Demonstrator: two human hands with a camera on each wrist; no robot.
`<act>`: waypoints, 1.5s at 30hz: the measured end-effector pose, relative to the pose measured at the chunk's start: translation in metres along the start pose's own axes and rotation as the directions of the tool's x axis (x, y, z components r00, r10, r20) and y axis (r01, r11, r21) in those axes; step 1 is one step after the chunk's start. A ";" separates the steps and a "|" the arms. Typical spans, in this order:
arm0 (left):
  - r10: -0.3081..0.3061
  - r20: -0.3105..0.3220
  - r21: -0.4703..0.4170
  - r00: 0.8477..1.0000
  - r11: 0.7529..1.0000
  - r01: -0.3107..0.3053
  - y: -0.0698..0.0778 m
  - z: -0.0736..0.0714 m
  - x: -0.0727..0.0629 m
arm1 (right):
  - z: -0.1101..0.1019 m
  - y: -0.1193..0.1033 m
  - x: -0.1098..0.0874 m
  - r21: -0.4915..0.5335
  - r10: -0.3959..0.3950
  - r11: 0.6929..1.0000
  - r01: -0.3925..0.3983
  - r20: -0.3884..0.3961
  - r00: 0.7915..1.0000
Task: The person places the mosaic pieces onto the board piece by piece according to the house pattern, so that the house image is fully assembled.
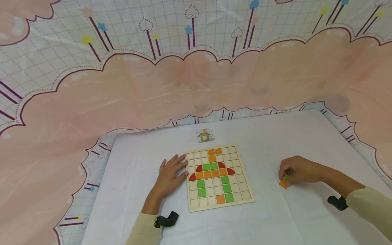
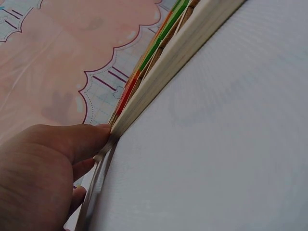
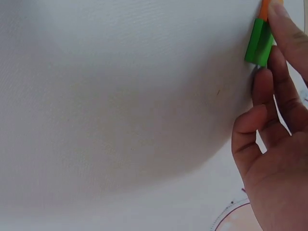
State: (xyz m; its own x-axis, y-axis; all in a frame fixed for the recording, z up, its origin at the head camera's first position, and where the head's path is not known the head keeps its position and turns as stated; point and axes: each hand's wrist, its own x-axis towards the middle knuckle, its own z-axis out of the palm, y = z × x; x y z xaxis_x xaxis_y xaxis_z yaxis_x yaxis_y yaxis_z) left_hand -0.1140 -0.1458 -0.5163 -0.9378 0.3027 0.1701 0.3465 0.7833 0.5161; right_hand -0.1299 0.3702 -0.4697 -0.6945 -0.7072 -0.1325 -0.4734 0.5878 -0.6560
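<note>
A wooden grid board (image 1: 212, 184) lies on the table, with orange, green and red tiles set in a pattern in its squares. My left hand (image 1: 168, 175) rests at its left edge, fingers spread; in the left wrist view the thumb (image 2: 82, 139) touches the board's side. Well to the right of the board, my right hand (image 1: 301, 169) pinches an orange tile (image 1: 283, 184) and a green tile (image 1: 287, 177) close to the tabletop. The right wrist view shows the thumb (image 3: 288, 31) on the orange piece, the green block (image 3: 260, 43) against it.
A small picture card (image 1: 205, 135) lies behind the board, printed with a similar coloured pattern. White cloth (image 1: 137, 163) covers the table, and a pink patterned sheet (image 1: 196, 81) hangs behind and around it. Each wrist carries a black strap mount (image 1: 166, 219).
</note>
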 end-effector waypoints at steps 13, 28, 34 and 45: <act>-0.008 0.002 -0.003 1.000 1.000 0.008 0.001 -0.001 -0.002 | 0.010 -0.015 0.034 -0.077 0.146 0.985 -0.153 -0.096 0.985; 0.000 -0.005 0.011 1.000 1.000 0.000 0.001 0.000 -0.001 | 0.020 -0.031 0.068 0.063 0.091 0.995 -0.083 -0.147 0.985; 0.000 -0.004 0.005 1.000 1.000 0.000 0.001 -0.001 -0.001 | 0.030 -0.047 0.094 0.145 0.097 0.986 -0.078 -0.129 0.987; -0.008 0.001 0.008 1.000 1.000 0.008 0.001 -0.001 -0.001 | 0.057 -0.089 0.130 0.224 0.047 0.974 -0.034 -0.054 0.997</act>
State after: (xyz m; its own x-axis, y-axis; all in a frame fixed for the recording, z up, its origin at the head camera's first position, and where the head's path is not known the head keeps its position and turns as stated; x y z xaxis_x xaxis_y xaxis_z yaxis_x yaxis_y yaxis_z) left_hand -0.1127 -0.1457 -0.5150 -0.9404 0.2975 0.1650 0.3395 0.7899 0.5107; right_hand -0.1470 0.2032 -0.4709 -0.7446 -0.6561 -0.1229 -0.3158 0.5085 -0.8010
